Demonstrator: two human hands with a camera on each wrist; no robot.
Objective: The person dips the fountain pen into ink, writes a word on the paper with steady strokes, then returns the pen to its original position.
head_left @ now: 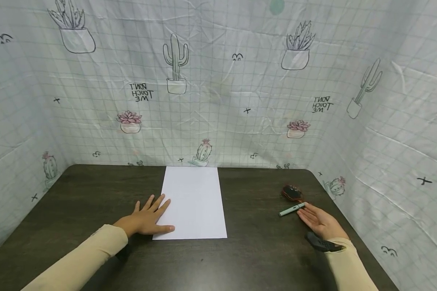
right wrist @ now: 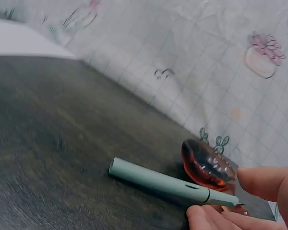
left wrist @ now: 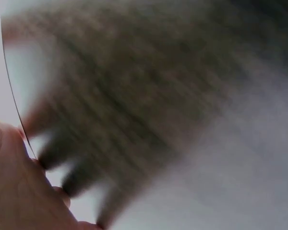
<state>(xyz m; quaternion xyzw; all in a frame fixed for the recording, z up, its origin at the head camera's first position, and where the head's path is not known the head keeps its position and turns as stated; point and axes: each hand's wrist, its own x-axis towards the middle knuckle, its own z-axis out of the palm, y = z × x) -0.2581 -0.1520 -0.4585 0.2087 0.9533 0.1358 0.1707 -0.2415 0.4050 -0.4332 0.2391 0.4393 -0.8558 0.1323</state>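
Note:
My left hand (head_left: 144, 220) lies spread over the left edge of a white sheet of paper (head_left: 193, 202), its thumb and some fingertips on the sheet. The left wrist view is blurred, with part of that hand (left wrist: 17, 187) at lower left. On the right, my right hand (head_left: 325, 223) rests palm up with its fingers extended. Its fingertips touch the nib end of a mint-green fountain pen (right wrist: 153, 179) on the table; the thumb (right wrist: 261, 182) stands apart from the pen. Just behind the pen is an amber, oval item (head_left: 292, 192) with a dark face, resembling a small hairbrush.
The dark wooden table (head_left: 255, 258) runs back to a pale grid-patterned curtain (head_left: 218, 97) printed with cacti, which encloses it at the back and both sides. A black band (head_left: 322, 243) sits on my right wrist.

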